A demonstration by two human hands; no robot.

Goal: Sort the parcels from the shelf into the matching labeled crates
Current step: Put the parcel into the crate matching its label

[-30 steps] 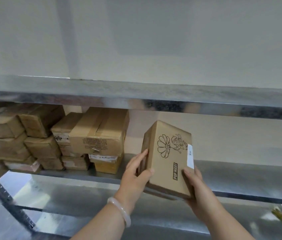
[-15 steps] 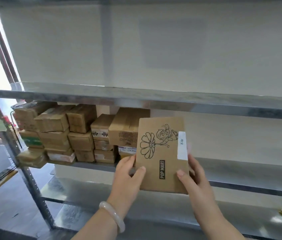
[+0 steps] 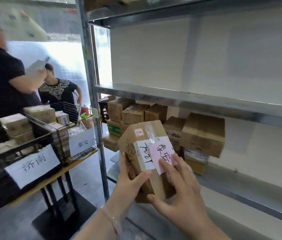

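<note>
Crate sign: 济南. Farther crate sign: 泰安. Parcel's pink label: 泰安.

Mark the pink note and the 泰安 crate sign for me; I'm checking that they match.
pink note [image 3: 162, 154], head view, middle of the handwritten paper.
泰安 crate sign [image 3: 82, 144], head view, centre of the white sheet.

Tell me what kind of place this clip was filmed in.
Probably a parcel sorting depot or small warehouse: metal shelving stacked with cardboard parcels, wire crates with handwritten destination signs, and a labeled parcel held in both hands.
</note>
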